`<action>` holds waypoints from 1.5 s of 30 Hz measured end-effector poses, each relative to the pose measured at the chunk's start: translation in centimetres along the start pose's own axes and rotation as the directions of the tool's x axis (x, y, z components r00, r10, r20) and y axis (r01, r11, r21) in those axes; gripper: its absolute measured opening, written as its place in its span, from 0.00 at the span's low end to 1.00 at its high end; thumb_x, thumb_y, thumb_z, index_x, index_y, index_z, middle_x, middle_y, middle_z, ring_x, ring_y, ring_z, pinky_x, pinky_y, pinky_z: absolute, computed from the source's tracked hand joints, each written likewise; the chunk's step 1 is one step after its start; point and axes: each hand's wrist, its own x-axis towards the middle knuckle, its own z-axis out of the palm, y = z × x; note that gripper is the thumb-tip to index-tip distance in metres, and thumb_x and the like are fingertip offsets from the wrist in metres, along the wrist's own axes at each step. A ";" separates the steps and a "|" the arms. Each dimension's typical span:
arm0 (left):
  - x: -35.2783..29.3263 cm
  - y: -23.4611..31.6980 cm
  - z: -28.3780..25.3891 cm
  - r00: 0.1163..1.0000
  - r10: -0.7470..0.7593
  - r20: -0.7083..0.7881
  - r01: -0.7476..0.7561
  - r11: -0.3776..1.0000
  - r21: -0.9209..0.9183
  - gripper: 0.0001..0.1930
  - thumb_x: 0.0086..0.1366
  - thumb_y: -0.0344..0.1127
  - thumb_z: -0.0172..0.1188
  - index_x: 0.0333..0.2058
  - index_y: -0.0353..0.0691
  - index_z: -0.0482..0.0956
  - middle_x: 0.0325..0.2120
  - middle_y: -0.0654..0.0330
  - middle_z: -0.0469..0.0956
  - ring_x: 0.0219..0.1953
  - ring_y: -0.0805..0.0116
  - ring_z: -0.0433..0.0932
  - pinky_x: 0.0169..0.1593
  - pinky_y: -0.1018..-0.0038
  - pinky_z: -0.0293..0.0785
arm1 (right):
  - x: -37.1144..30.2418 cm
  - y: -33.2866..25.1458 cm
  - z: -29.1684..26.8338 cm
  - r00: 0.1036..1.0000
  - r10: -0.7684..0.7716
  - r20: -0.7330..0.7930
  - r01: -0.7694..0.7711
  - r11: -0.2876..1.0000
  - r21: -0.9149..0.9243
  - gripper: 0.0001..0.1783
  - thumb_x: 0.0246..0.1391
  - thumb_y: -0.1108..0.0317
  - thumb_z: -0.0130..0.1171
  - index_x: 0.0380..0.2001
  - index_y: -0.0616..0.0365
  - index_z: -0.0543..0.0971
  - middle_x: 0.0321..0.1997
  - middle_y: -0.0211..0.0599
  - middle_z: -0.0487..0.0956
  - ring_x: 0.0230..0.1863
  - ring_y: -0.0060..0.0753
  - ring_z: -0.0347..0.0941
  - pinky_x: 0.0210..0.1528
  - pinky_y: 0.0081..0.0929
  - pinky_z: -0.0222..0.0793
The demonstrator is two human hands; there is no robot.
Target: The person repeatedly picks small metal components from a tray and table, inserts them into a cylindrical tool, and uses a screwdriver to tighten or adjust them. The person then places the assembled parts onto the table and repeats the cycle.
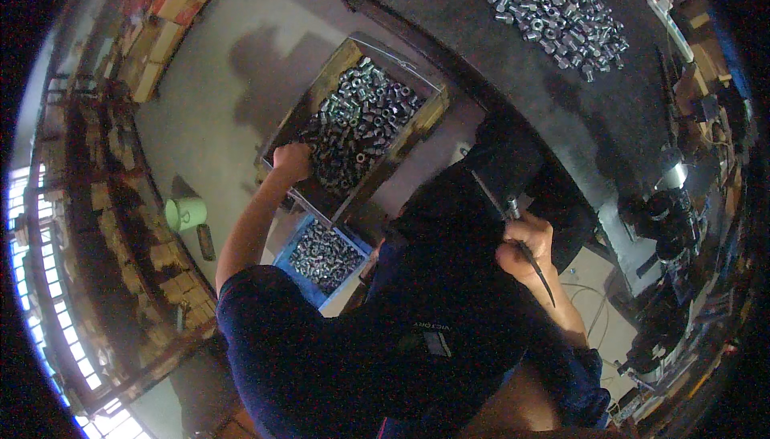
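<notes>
My left hand (293, 160) is at the near left corner of a wooden box (433, 106), its fingers curled and mostly hidden; what they hold, if anything, cannot be made out. Inside the box lies a heap of metal fittings (365, 110), shiny at the far end and darker toward my hand. My right hand (528, 246), over my dark clothing on the right, is closed round a long, thin, dark tool (539, 272) with a tapering end. A small shiny metal fitting (512, 208) stands up at its fingertips.
Below the wooden box stands a blue-lined bin (301, 280) of small metal parts. A dark bench (521, 78) bears a pile of shiny fittings (553, 18). A pale green bucket (184, 213) is on the floor at left, near loaded shelves (108, 206). Equipment (670, 198) lines the right.
</notes>
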 end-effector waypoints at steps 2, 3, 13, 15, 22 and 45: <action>0.1 -0.3 0.0 1.000 -0.011 -0.028 0.010 0.999 -0.036 0.13 0.47 0.37 0.58 0.34 0.43 0.77 0.35 0.55 0.78 0.39 0.57 0.78 0.40 0.63 0.74 | -0.1 0.1 0.0 1.000 0.003 -0.007 -0.003 1.000 -0.005 0.08 0.18 0.77 0.51 0.07 0.57 0.63 0.13 0.39 0.61 0.13 0.39 0.58 0.15 0.29 0.49; 0.4 -0.6 0.5 0.999 -0.020 -0.028 0.019 0.999 -0.028 0.13 0.47 0.37 0.58 0.34 0.42 0.77 0.34 0.55 0.78 0.38 0.57 0.78 0.40 0.63 0.74 | -0.2 0.3 0.0 1.000 -0.009 -0.013 0.009 1.000 -0.028 0.08 0.18 0.77 0.51 0.08 0.57 0.63 0.13 0.39 0.61 0.13 0.39 0.58 0.15 0.29 0.49; -0.7 -0.6 0.8 0.988 -0.035 -0.151 0.016 0.992 -0.125 0.12 0.47 0.39 0.60 0.32 0.43 0.76 0.32 0.53 0.78 0.36 0.54 0.78 0.37 0.62 0.74 | -0.6 0.4 -0.4 0.994 0.062 0.086 -0.062 0.998 0.006 0.10 0.24 0.74 0.58 0.11 0.56 0.65 0.15 0.37 0.64 0.18 0.40 0.62 0.20 0.32 0.55; -0.5 0.1 -0.1 0.950 -0.046 -0.307 -0.129 0.840 -0.526 0.14 0.48 0.39 0.62 0.33 0.41 0.77 0.31 0.54 0.79 0.33 0.57 0.78 0.35 0.65 0.74 | -0.6 0.2 -0.6 0.995 0.023 0.099 -0.025 1.000 0.018 0.11 0.25 0.74 0.59 0.11 0.57 0.65 0.15 0.37 0.64 0.20 0.42 0.62 0.22 0.34 0.56; -5.8 12.7 -11.9 0.892 0.374 -0.255 -0.102 -0.382 -0.918 0.15 0.60 0.40 0.56 0.36 0.31 0.75 0.24 0.59 0.75 0.24 0.72 0.73 0.30 0.78 0.69 | 0.5 0.2 -0.5 0.976 -0.019 0.215 0.014 1.000 0.021 0.14 0.30 0.70 0.61 0.12 0.57 0.64 0.15 0.40 0.64 0.23 0.47 0.63 0.27 0.41 0.58; -7.1 21.7 -16.7 0.690 0.530 -0.493 -0.609 0.058 -0.791 0.08 0.58 0.35 0.59 0.31 0.35 0.76 0.20 0.64 0.73 0.22 0.78 0.69 0.26 0.81 0.64 | 0.2 1.3 -0.8 0.958 0.122 0.259 -0.108 0.992 -0.067 0.12 0.30 0.64 0.63 0.16 0.57 0.71 0.20 0.45 0.71 0.26 0.50 0.71 0.27 0.44 0.67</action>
